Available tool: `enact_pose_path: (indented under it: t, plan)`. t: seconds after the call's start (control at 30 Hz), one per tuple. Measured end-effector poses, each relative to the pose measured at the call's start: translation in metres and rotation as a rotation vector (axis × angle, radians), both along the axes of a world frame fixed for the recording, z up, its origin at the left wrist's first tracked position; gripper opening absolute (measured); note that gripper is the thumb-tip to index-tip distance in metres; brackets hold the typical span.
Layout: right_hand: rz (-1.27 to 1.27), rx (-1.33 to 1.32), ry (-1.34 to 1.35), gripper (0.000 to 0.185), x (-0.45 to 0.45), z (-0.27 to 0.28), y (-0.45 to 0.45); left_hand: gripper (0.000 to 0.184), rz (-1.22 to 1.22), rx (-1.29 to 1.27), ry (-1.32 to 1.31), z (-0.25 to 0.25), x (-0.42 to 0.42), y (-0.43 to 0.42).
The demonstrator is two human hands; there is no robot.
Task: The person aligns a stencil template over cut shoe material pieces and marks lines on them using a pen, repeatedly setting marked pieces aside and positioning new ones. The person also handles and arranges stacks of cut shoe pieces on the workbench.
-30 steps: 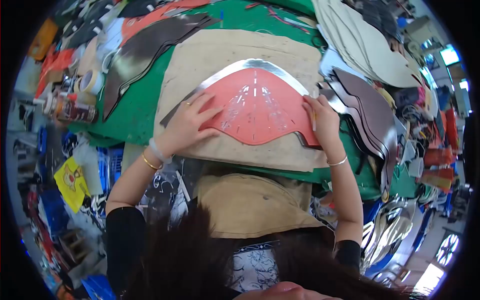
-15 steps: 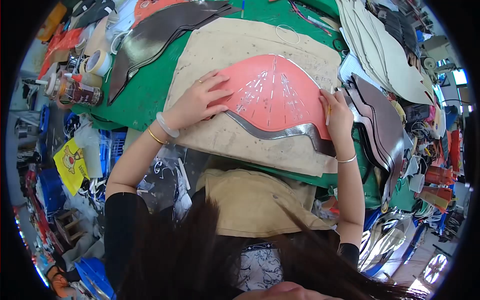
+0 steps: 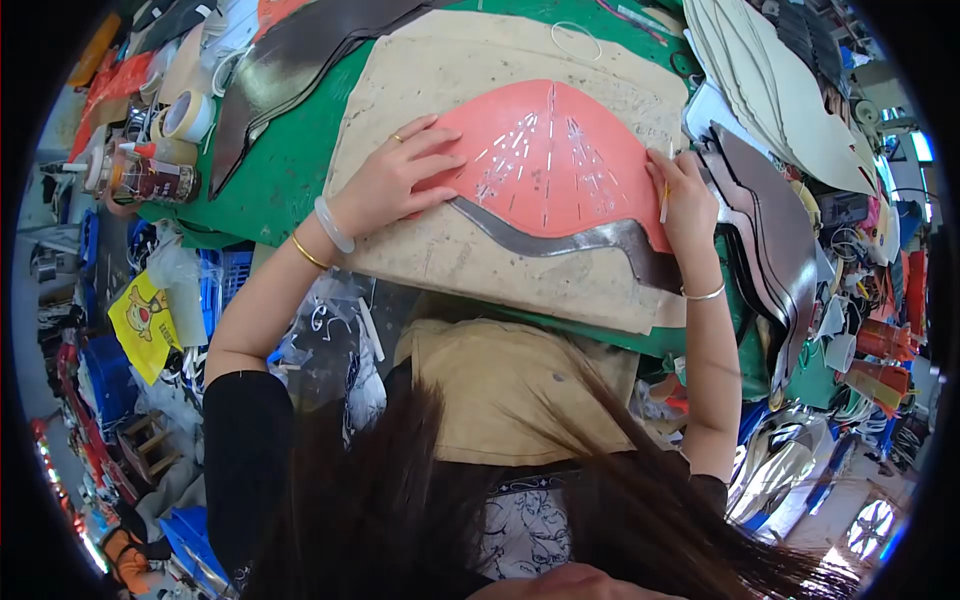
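Observation:
A pink fan-shaped template (image 3: 520, 165) with many small slits lies over a dark, shiny leather-like piece (image 3: 590, 241), whose lower edge shows as a curved band. Both rest on a beige board (image 3: 430, 270). My left hand (image 3: 400, 172) lies on the template's left end, fingers spread and pressing down. At the right end, my right hand (image 3: 688, 205) has its fingers bent against the template's edge. A thin pen-like stick (image 3: 664, 205), yellowish and pale, is held in those fingers. Its tip points down toward me.
Stacked dark pieces (image 3: 775, 240) lie right of the board, with pale cut sheets (image 3: 770, 90) behind. More dark pieces (image 3: 290, 75) are at the back left. Tape rolls (image 3: 188, 115) and a jar (image 3: 150, 178) stand on the green table cover (image 3: 270, 190). A white ring (image 3: 577, 41) lies behind the template.
The template has shifted slightly over the dark piece, covering the shiny strip that showed along its upper right edge. Both hands stay at its ends. The whole view has moved a little.

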State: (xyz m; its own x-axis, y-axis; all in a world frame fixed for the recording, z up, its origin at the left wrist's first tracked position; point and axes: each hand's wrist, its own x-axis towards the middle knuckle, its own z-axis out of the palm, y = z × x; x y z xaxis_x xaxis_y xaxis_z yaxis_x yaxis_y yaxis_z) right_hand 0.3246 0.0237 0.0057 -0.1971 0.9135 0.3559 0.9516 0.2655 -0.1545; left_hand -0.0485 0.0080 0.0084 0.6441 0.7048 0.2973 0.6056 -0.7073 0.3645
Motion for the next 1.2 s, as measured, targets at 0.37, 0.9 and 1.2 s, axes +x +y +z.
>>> enact_pose_path:
  t: [0.37, 0.9, 1.2]
  plan:
    - [0.025, 0.045, -0.064, 0.02, 0.003, -0.007, 0.0, 0.036, -0.022, 0.018, 0.034, 0.001, -0.002, 0.0]
    - [0.22, -0.168, 0.603, 0.022, -0.036, 0.012, -0.012, 0.035, -0.045, 0.125, 0.081, -0.006, 0.0, 0.003]
    - [0.298, -0.085, 0.476, 0.019, -0.044, 0.007, -0.01, 0.038, -0.038, 0.064, 0.051, -0.005, 0.001, 0.001]
